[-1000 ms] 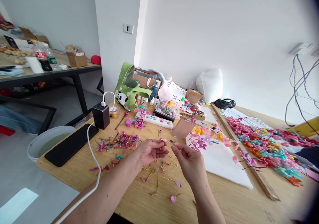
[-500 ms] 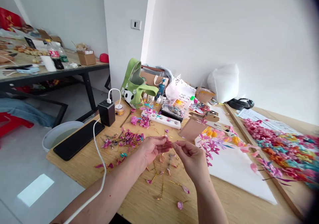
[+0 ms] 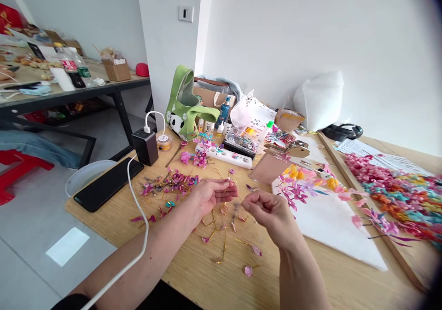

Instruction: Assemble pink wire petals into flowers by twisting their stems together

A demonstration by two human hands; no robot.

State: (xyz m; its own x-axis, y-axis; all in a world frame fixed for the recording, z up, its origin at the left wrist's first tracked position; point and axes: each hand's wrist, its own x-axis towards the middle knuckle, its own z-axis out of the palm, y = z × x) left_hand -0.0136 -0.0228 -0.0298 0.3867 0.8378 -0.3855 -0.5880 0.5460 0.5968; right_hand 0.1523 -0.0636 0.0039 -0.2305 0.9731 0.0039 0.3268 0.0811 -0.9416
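My left hand [image 3: 214,196] is above the middle of the wooden table [image 3: 193,273], palm turned up. Its thumb and index finger pinch something tiny and thin that is too small to make out; the other fingers curl loosely below. A short way to the right, my right hand [image 3: 271,213] has thumb and index finger pressed together, and what is between them cannot be seen clearly. Beneath and in front lie petals on gold wire stems, among them a pink one [image 3: 248,271] and a purple-pink one [image 3: 256,250]. A pile of purple-pink wired flowers [image 3: 176,181] is left of my left hand.
A white cable [image 3: 141,218] crosses over my left forearm from a black charger [image 3: 145,147]. A black phone [image 3: 108,186] lies at the left edge. A white board [image 3: 331,229] with flowers is at right. Behind stand a green bag [image 3: 179,103] and a white holder [image 3: 224,157].
My right hand has drawn away to the right from my left fingertips, opening a gap between the hands. The view has shifted slightly.
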